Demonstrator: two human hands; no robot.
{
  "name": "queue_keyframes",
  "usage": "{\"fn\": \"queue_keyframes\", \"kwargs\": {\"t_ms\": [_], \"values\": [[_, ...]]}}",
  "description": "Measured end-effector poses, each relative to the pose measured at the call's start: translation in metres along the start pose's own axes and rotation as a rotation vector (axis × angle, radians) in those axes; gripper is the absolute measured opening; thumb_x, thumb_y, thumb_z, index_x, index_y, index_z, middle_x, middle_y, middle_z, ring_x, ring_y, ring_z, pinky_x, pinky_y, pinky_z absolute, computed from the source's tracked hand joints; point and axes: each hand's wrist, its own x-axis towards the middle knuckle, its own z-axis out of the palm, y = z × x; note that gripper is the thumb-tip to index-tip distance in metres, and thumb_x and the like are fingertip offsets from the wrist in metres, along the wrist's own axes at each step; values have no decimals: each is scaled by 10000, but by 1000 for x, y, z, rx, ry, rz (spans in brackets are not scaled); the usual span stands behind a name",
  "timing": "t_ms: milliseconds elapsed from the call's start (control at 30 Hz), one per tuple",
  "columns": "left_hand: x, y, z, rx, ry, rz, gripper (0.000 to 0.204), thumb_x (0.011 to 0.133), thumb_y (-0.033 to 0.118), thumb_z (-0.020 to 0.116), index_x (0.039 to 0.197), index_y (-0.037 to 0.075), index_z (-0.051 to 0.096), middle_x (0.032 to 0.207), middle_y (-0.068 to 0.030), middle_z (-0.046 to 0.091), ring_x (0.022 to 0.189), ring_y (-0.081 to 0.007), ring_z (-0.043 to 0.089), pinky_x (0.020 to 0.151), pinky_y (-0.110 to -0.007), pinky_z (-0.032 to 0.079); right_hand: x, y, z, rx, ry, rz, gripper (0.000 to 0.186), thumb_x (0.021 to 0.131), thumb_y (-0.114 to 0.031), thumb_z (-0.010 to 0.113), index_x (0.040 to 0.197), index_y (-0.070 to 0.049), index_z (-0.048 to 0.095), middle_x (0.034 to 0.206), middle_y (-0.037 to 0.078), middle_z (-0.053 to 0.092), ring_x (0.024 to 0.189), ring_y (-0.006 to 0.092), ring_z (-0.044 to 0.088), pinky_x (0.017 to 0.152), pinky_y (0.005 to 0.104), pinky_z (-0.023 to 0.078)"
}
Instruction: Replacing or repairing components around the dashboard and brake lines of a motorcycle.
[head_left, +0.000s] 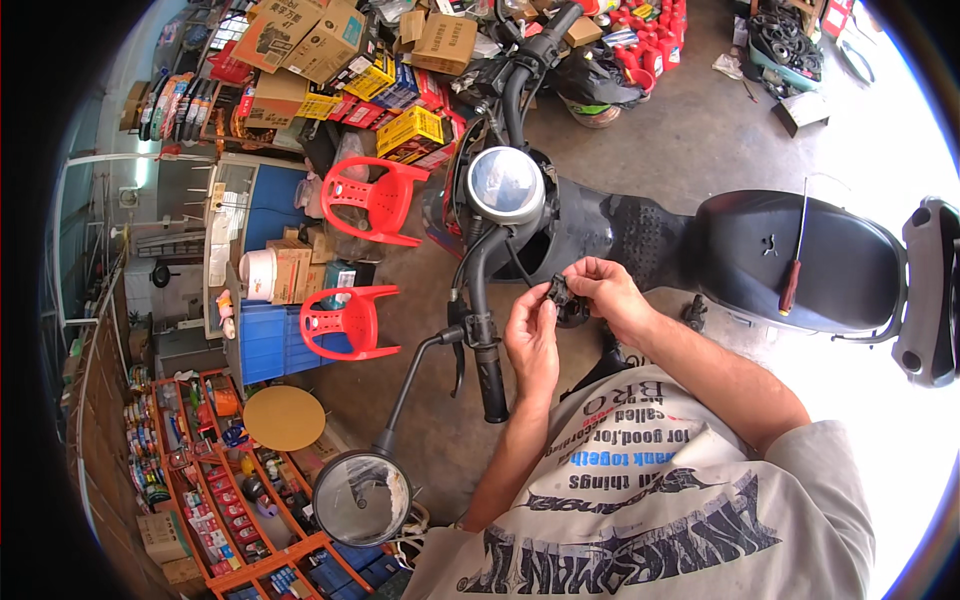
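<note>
Both hands meet over the near side of an electric scooter, just right of its handlebar (481, 300). Between their fingertips is a small black part (560, 291), with a black cable running up from it toward the handlebar; it looks like a switch housing, but the fingers cover much of it. My left hand (533, 345) pinches it from the left. My right hand (612, 297) grips it from above and the right, fingers curled. A screwdriver (793, 280) with a dark red handle lies across the black seat (860, 260).
A round mirror (362, 497) sticks out from the handlebar at the lower left. Red plastic chairs (375, 203) stand beyond the scooter's front. Stacked cartons (442, 45) fill the back, and orange shelves (215, 500) of small goods line the lower left.
</note>
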Motion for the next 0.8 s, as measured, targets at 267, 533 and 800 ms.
{"fn": "queue_keyframes", "kwargs": {"t_ms": [267, 533, 800], "values": [[14, 1, 3, 27, 37, 35, 159, 937, 15, 593, 1092, -17, 614, 933, -16, 634, 806, -50, 573, 732, -189, 468, -1, 3, -6, -346, 73, -268, 171, 893, -87, 594, 1040, -9, 629, 850, 2, 627, 800, 85, 557, 756, 253, 471], [20, 2, 8, 93, 63, 30, 134, 908, 12, 639, 1039, -10, 625, 866, 2, 622, 745, -31, 546, 661, -170, 432, -3, -2, -13, -333, -71, -250, 206, 886, -91, 603, 1073, -6, 621, 864, 2, 621, 804, 72, 542, 761, 257, 472], [25, 8, 7, 154, 21, -1, 136, 902, 2, 637, 1035, -19, 619, 809, 11, 614, 694, -21, 529, 626, -162, 421, -1, -13, -13, -428, -86, -218, 212, 872, -128, 648, 1016, 27, 631, 852, 23, 639, 788, 79, 559, 738, 260, 479]]}}
